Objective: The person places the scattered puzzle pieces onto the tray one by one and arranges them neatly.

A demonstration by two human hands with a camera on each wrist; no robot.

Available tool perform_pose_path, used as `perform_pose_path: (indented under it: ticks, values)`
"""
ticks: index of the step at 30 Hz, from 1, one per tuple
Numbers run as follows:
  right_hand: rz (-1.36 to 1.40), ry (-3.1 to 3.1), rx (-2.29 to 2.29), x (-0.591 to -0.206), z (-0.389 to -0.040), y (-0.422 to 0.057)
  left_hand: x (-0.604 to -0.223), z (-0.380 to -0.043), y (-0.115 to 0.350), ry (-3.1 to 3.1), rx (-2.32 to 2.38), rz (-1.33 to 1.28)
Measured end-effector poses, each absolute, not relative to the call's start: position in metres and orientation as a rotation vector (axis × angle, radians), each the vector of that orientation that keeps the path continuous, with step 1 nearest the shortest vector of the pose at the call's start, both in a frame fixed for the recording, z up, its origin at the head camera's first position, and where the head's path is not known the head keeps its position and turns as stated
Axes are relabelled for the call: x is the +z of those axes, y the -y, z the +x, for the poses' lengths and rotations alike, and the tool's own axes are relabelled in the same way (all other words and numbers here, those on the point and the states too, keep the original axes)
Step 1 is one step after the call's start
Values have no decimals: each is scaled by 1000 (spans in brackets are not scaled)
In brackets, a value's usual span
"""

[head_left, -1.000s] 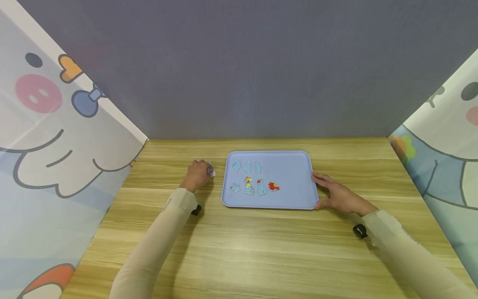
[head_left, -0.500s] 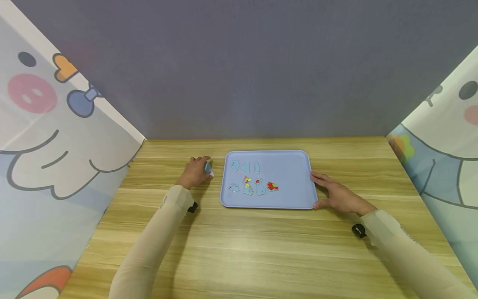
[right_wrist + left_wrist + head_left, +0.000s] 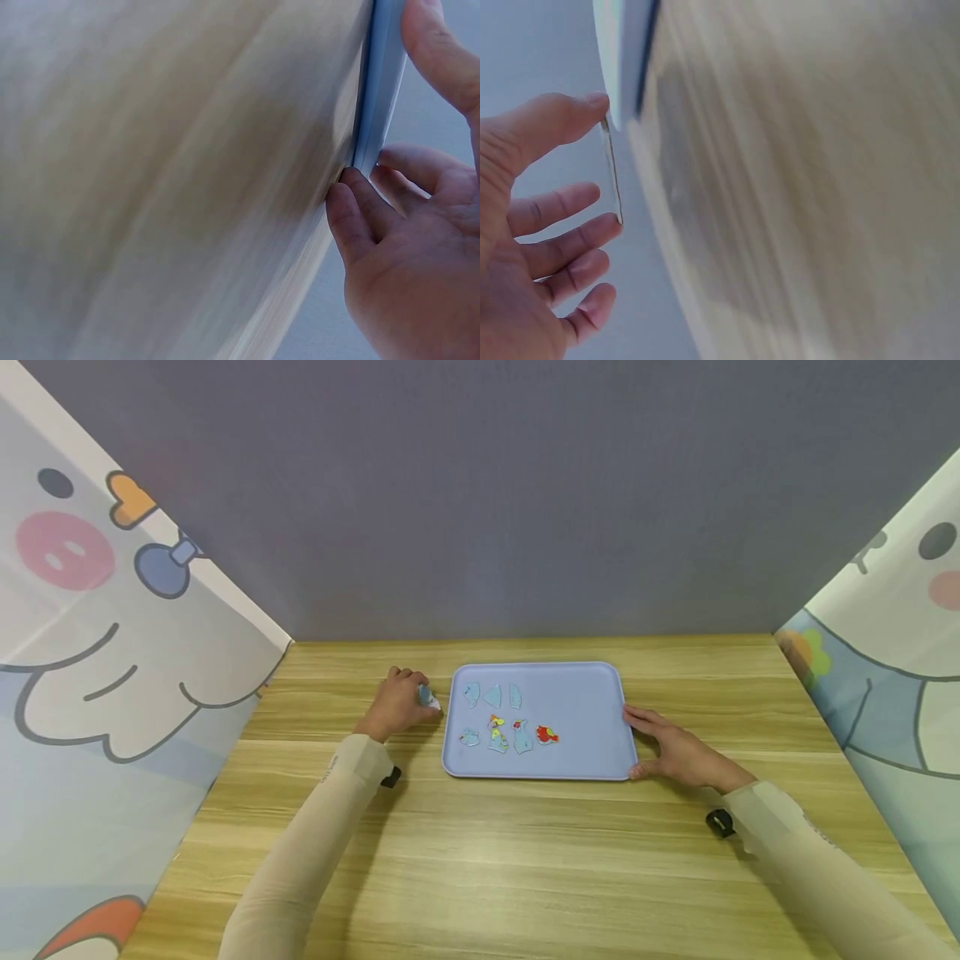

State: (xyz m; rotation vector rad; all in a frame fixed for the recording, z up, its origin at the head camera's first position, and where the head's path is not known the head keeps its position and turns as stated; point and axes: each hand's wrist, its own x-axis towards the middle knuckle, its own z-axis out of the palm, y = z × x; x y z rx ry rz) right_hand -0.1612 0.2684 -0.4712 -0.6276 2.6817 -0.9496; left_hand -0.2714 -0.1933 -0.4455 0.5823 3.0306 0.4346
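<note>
My left hand (image 3: 397, 702), just left of the blue tray (image 3: 592, 718), pinches a thin blue-and-white puzzle piece (image 3: 428, 697). In the left wrist view the piece (image 3: 612, 176) shows edge-on between thumb and fingertips, above the table. My right hand (image 3: 671, 752) touches the tray's right side near its front corner, fingers spread and fairly straight. Several light-blue puzzle pieces (image 3: 522, 737) lie in two rows on the tray's left half, one with yellow and orange parts (image 3: 498, 735). At the front row's right end is a red piece (image 3: 547, 735).
The tray rests on a wood-grain table (image 3: 480, 860). A grey panel (image 3: 495, 510) stands behind the table, and cartoon-printed walls (image 3: 67, 710) flank both sides.
My left hand has raised the puzzle piece from the table, tilted it, and moved slightly right toward the tray. The right hand and the pieces on the tray stay put.
</note>
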Motion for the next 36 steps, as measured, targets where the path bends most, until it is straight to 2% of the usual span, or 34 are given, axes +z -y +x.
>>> perform_pose_path:
  ticks: [10,27,36]
  values:
    - [-628,-2685,-951,-471,-161,-269,-434,-266,147,-3042,440,775]
    - [-665,-2690,-962,-473,-162,-268,-432,-261,67,-2900,396,903]
    - [-642,-2694,-932,-471,-162,-267,-437,-272,30,-2826,342,925]
